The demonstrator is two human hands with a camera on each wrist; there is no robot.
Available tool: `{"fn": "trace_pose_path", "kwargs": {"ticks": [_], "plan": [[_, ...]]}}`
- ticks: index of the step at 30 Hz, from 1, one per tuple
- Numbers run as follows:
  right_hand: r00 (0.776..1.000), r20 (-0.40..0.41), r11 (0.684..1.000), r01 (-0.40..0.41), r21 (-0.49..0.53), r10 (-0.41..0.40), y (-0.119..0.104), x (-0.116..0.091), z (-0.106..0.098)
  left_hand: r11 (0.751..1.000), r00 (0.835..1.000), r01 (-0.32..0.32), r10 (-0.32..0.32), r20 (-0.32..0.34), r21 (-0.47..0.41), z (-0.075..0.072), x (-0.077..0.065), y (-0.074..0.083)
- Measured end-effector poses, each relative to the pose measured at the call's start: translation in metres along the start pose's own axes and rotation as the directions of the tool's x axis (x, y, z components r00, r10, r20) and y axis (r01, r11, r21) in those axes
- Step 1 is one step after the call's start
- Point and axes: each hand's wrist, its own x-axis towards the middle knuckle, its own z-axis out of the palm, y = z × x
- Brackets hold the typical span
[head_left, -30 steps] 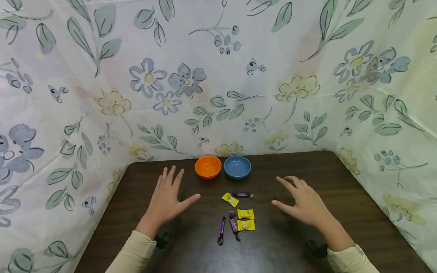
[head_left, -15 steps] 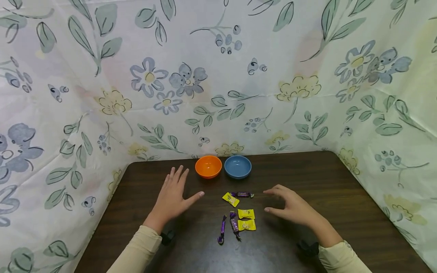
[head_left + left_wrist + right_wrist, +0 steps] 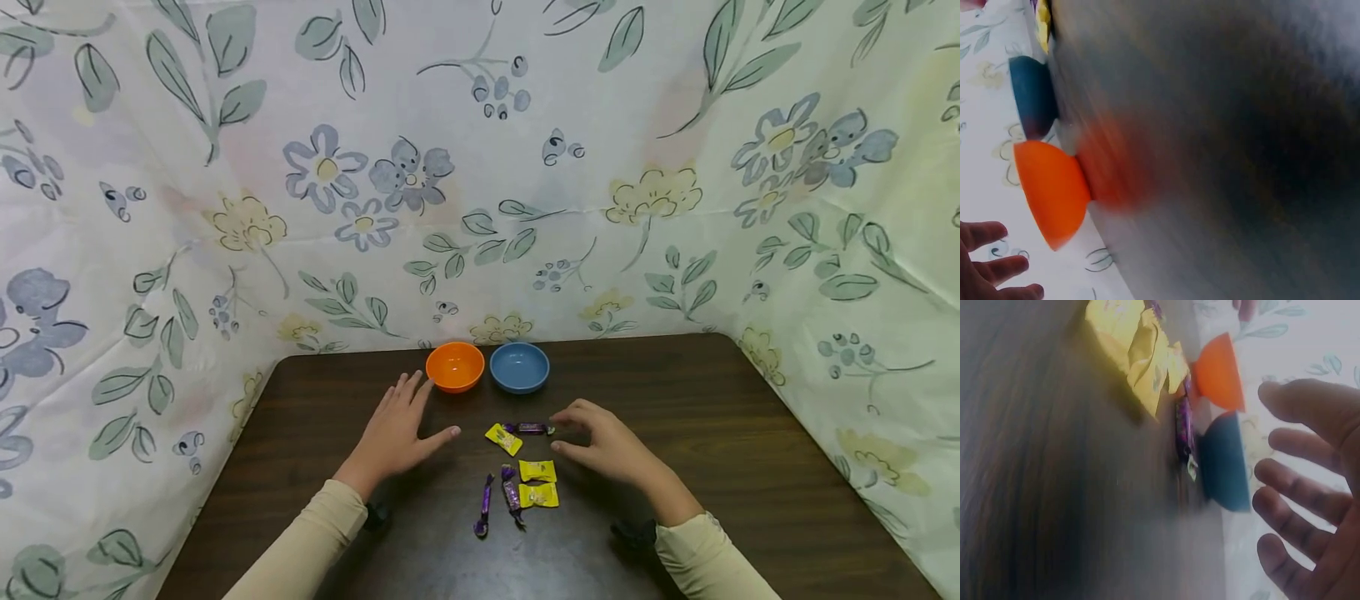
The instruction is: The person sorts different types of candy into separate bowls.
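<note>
My left hand (image 3: pixel 397 436) hovers over the table at left with fingers spread, holding nothing; its fingertips are near the orange bowl (image 3: pixel 455 367). The right hand (image 3: pixel 606 442) is above the table, fingers slightly bent and apart from the thumb, with nothing between them. Closest to it is the back purple-wrapped candy (image 3: pixel 531 429), whose right end lies by the fingertips; a yellow candy packet (image 3: pixel 503 439) touches its left end. Nearer me are two yellow packets (image 3: pixel 537 472) and two purple candies (image 3: pixel 512 497). In the right wrist view, the fingers (image 3: pixel 1297 481) are visibly apart.
A blue bowl (image 3: pixel 520 368) stands right of the orange one at the table's back edge. The dark wooden table (image 3: pixel 750 450) is enclosed at the back and sides by floral cloth (image 3: pixel 480 167).
My right hand has moved left toward the back purple candy, its fingers drawing closer together. The left hand has shifted slightly rightward. The candies and bowls stay put.
</note>
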Motion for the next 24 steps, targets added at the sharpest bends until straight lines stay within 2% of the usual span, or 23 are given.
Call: {"fn": "trace_pose_path", "kwargs": {"ticks": [6,14,24], "plan": [[1.000,0.017,1.000,-0.010,-0.023,0.010,0.000,0.011,0.010,1.000,1.000,-0.020,0.020,0.007,-0.024,0.004,0.012,-0.006],[0.997,0.071,0.991,-0.022,-0.132,0.032,-0.001,0.025,0.021,0.997,0.998,-0.067,0.067,-0.012,-0.034,0.005,0.034,-0.010],[0.990,0.103,0.971,-0.075,-0.227,0.100,-0.005,0.036,0.034,0.993,0.993,-0.116,0.116,0.008,0.028,0.008,0.060,-0.008]]}}
